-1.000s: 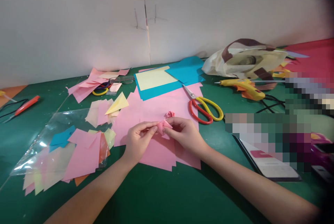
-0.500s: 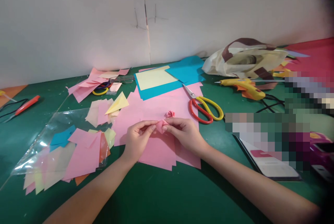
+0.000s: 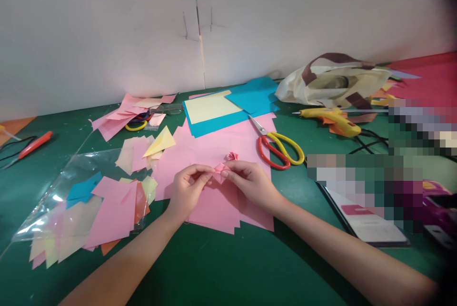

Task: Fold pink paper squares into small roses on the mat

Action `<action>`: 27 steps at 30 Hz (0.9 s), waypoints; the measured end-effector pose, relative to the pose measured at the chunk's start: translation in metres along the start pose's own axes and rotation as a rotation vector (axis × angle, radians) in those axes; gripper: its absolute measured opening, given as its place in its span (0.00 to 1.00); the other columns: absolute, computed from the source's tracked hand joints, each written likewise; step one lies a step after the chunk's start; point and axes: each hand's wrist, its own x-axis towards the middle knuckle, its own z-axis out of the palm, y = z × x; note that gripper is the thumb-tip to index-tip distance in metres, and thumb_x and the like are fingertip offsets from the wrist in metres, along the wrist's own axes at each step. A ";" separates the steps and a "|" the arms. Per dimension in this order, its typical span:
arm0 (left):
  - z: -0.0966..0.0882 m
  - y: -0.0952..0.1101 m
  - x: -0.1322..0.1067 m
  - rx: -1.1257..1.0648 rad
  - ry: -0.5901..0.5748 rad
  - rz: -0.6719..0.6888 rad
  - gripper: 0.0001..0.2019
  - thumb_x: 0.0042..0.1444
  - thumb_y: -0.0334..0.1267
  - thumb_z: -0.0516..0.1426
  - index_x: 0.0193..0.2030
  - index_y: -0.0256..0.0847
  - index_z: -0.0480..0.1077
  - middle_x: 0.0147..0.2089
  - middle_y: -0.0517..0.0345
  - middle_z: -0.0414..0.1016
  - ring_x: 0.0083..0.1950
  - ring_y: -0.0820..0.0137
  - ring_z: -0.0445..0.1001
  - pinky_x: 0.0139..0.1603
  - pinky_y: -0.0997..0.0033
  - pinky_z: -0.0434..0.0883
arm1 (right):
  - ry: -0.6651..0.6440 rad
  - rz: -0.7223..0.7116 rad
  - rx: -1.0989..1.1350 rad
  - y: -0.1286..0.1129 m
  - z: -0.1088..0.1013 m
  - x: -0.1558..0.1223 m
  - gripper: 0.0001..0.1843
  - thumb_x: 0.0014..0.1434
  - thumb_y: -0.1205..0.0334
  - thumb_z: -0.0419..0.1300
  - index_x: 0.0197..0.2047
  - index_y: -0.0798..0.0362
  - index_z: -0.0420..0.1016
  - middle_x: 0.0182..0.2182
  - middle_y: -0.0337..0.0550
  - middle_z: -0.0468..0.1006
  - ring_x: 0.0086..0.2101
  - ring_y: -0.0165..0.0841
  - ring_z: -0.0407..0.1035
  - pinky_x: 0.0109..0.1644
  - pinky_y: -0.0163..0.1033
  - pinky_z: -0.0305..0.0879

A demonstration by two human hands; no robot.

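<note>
Between my fingertips is a small folded piece of pink paper [image 3: 220, 174]. My left hand [image 3: 190, 185] pinches its left side, and my right hand [image 3: 252, 180] pinches its right side. Both hands are closed on it, just above pink paper sheets [image 3: 217, 211] spread on the green table. Right behind the folded piece lies a small darker pink paper flower [image 3: 232, 155]. Scissors [image 3: 275, 146] with one red and one yellow handle rest beyond my right hand, blades pointing away from me.
On the left, a clear plastic bag [image 3: 46, 201] holds coloured paper pieces. Blue sheets [image 3: 257, 94] lie at the back. A cloth bag [image 3: 293, 86], a yellow glue gun [image 3: 333, 116] and a tablet-like device [image 3: 378, 230] are on the right. A white wall [image 3: 107, 25] stands behind.
The folded pink paper has turned slightly between my fingers and shows a different face with crease lines. Both hands keep nearly the same place; the view has shifted a little.
</note>
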 end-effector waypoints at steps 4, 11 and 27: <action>-0.001 0.000 0.000 0.021 0.006 -0.012 0.04 0.52 0.34 0.58 0.31 0.40 0.74 0.31 0.56 0.78 0.33 0.69 0.75 0.36 0.70 0.75 | -0.008 -0.010 -0.006 -0.001 0.000 0.000 0.13 0.61 0.55 0.55 0.39 0.52 0.79 0.30 0.41 0.79 0.34 0.33 0.72 0.39 0.37 0.67; 0.001 0.001 -0.002 -0.057 -0.046 -0.059 0.06 0.47 0.35 0.63 0.33 0.39 0.73 0.32 0.56 0.77 0.36 0.68 0.76 0.38 0.69 0.76 | -0.005 0.006 0.038 0.001 0.001 0.000 0.14 0.59 0.52 0.58 0.36 0.52 0.78 0.30 0.42 0.79 0.32 0.32 0.72 0.37 0.36 0.67; 0.005 0.002 -0.003 -0.097 -0.098 0.005 0.07 0.49 0.30 0.61 0.35 0.37 0.69 0.36 0.56 0.74 0.40 0.69 0.76 0.43 0.69 0.75 | 0.004 0.010 0.102 -0.001 0.004 -0.001 0.12 0.58 0.54 0.58 0.38 0.53 0.75 0.31 0.42 0.79 0.33 0.32 0.73 0.38 0.37 0.68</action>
